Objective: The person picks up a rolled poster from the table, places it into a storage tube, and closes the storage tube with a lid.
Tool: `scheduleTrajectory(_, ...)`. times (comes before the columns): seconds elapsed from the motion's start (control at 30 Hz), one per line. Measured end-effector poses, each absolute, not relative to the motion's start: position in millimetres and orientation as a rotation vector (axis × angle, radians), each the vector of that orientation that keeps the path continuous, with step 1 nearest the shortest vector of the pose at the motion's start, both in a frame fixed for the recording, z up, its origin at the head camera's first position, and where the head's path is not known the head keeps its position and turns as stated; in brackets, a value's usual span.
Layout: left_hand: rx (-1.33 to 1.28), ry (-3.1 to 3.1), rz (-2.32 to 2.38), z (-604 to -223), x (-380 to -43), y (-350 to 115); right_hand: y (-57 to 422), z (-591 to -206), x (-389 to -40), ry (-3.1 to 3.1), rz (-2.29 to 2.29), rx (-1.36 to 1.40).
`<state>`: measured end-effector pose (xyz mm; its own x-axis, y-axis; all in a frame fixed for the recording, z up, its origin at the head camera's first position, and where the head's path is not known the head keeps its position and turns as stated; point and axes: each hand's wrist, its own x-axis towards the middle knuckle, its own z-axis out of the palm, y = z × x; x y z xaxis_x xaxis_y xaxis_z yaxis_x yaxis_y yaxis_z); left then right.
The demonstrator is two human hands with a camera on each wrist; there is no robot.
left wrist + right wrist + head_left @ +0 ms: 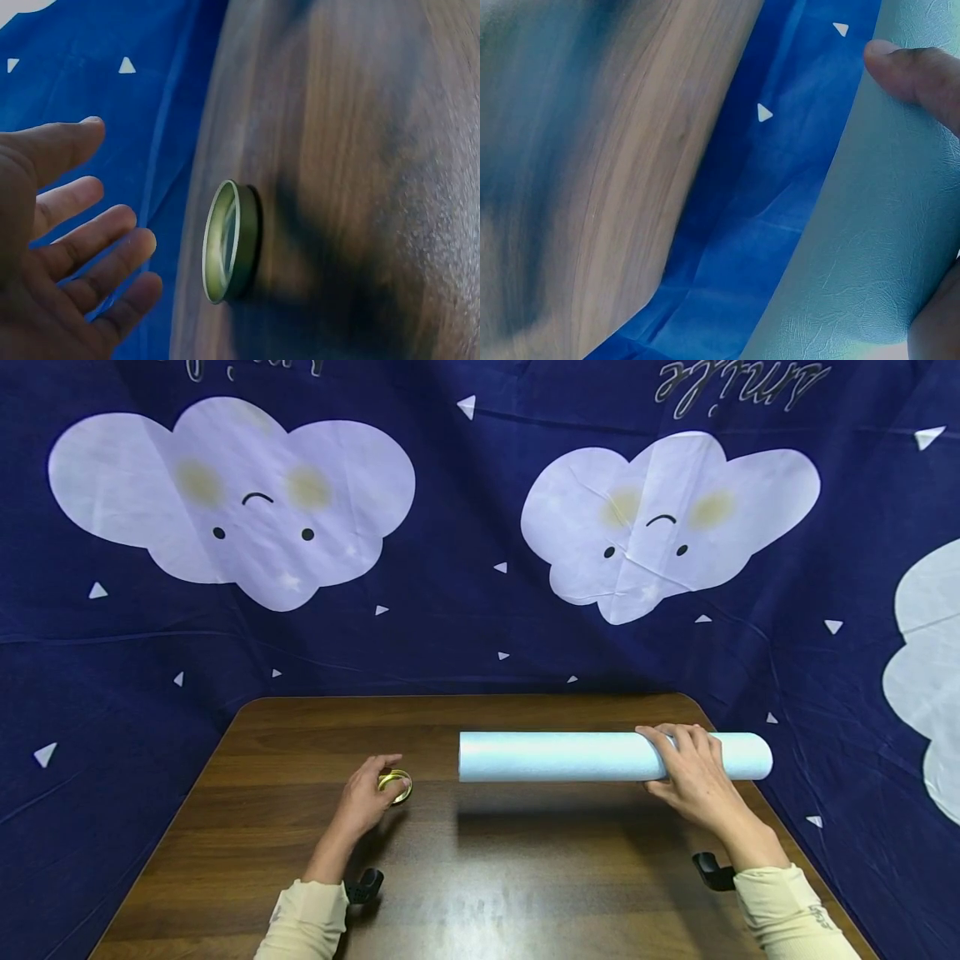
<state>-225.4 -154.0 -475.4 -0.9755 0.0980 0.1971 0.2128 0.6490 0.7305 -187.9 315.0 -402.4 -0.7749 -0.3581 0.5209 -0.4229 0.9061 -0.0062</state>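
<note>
My left hand (pixel 363 800) hovers over a small, shallow round ring (pixel 246 244) with a shiny gold-green wall, which sits on the table. In the left wrist view a gap shows between the spread, relaxed fingers (pixel 112 259) and the ring. On the right side, my right hand (pixel 699 781) grips a long pale blue roll (pixel 555 757) near its right end, thumb below and fingers over the top. The roll lies level and is raised off the table, with its shadow beneath. Up close in the right wrist view, its surface looks finely creased, like leather.
A brown wood-grain table (pixel 525 868) spans the space in front of me. Behind it and at both sides hangs a dark blue cloth (pixel 457 527) printed with clouds and small white triangles. Black camera mounts (pixel 365 887) stick out from both wrists.
</note>
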Motion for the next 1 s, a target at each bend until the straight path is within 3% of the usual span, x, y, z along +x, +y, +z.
scheduleTrajectory(0.47, -0.316, -2.839, -0.854, -490, -234, -156, 315, -404, -188, -2.547, 0.166, 0.566)
scheduleTrajectory(1.0, -0.299, -2.925, -0.737, -500, -239, -154, 316, -406, -190, -2.557, 0.173, 0.571)
